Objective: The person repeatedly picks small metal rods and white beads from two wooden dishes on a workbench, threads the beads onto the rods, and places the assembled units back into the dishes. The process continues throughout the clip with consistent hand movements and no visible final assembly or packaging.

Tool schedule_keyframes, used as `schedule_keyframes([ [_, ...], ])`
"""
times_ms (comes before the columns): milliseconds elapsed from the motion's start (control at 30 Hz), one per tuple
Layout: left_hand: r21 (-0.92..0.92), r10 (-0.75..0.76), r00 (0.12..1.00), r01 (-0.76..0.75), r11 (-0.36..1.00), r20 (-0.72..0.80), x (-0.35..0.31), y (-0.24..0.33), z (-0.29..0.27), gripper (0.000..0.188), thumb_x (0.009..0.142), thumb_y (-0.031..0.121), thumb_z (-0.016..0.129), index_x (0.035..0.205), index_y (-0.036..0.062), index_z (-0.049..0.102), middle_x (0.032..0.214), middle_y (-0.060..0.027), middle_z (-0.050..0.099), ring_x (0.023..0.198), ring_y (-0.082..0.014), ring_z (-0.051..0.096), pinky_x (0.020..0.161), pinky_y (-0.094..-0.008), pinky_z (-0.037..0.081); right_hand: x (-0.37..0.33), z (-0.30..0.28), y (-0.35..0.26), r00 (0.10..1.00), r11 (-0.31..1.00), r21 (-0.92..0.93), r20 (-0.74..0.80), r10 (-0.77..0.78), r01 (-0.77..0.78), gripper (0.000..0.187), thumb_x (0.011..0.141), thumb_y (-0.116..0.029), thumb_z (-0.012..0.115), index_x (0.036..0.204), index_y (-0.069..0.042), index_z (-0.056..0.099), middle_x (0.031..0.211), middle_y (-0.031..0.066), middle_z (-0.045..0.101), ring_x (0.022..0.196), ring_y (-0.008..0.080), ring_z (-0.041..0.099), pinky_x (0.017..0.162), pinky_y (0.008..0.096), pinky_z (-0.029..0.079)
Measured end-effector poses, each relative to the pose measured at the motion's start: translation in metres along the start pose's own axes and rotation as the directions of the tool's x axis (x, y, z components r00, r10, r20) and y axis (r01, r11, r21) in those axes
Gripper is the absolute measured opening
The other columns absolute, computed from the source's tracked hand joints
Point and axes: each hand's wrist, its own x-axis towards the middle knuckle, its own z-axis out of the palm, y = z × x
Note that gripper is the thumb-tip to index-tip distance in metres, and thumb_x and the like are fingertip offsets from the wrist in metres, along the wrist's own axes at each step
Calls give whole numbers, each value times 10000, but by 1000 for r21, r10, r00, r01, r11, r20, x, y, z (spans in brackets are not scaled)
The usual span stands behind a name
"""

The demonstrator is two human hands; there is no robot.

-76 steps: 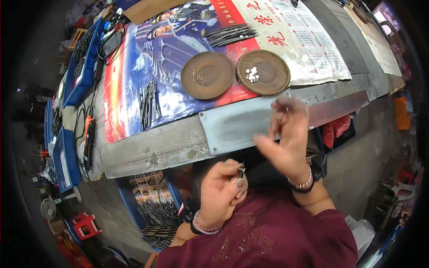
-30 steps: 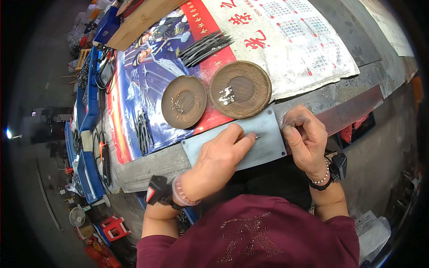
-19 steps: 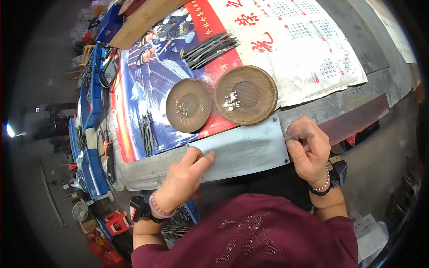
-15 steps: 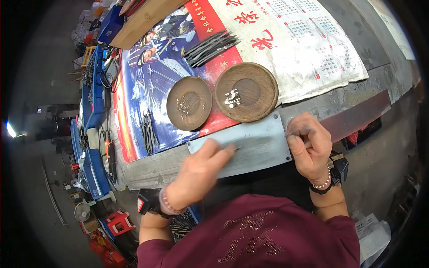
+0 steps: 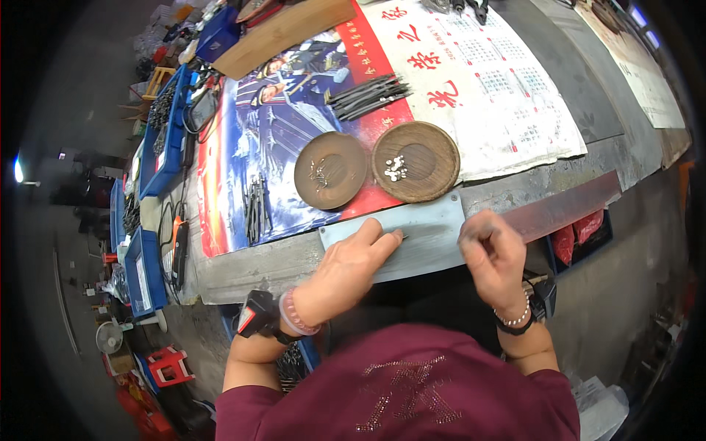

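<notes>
Grey plate point(image 5: 426, 239) lying under both hands: left hand point(image 5: 351, 266) pressing flat, fingers extended; right hand point(image 5: 494, 250) pinching closed at plate's right edge.

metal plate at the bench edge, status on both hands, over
Left hand flat on the grey metal plate, fingertips pressing. Right hand pinched at the plate's right end. Two brown round dishes just behind, apart from the plate.

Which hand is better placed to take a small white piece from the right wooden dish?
Probably the right hand: it rests at the grey plate's right end, just below the right wooden dish. The left hand lies further left.
</notes>
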Motion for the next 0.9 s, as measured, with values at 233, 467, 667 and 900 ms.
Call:
schedule_keyframes([
  [233,-894,-273,962,110,434,-14,-35,27,21,370,970,45,524,1335,-7,484,954,-74,618,688,-106,534,603,-249,449,-25,33,-16,979,999,-12,199,54,-52,160,863,-79,668,958,25,592,846,105,580,656,190,594,588,271,475],
  [467,-982,-358,923,-89,168,-145,-59,49,45,318,1003,56,466,1314,-6,434,963,-42,576,656,-28,438,578,-171,374,-23,60,-23,987,999,-6,155,-49,51,119,829,-43,693,863,31,606,768,118,591,643,209,600,574,283,472],
  [667,-808,-363,769,-320,496,-527,-64,60,76,308,985,17,452,1289,-31,449,1111,-99,591,911,-104,579,824,-235,461,-33,80,-24,952,924,-231,104,-287,304,133,831,-17,655,836,21,527,708,119,534,555,250,527,506,329,431],
  [900,-770,-397,687,-389,506,-609,-74,63,88,314,957,-22,499,1271,-32,487,1127,-116,634,970,-138,613,867,-260,485,-42,90,-35,984,994,-66,160,-79,90,106,894,-49,591,857,6,508,679,115,513,534,255,498,502,337,426],
])
